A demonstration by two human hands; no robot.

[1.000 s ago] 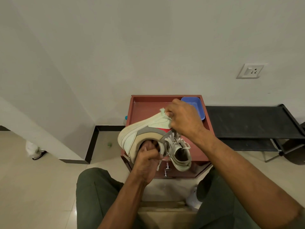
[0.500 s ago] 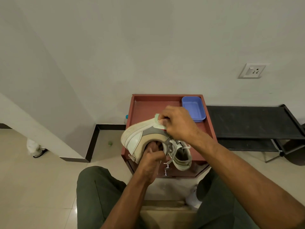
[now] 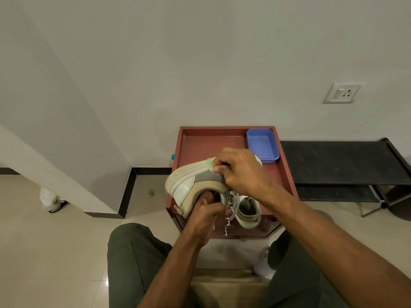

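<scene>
We find no text, label, brand, number or sign clear enough to read on the shoe [image 3: 189,185], blue tray [image 3: 262,145] or wall socket [image 3: 342,93].

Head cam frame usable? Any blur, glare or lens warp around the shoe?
Head view: shoe sharp, no motion blur; light soft and even, shadows faint; mild sheen on the floor; fisheye bends the black rack and wall edges near the borders.

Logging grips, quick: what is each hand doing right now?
Left hand: grips the sneaker at its opening.
Right hand: pinches a pale green cloth against that sneaker's side.
</scene>
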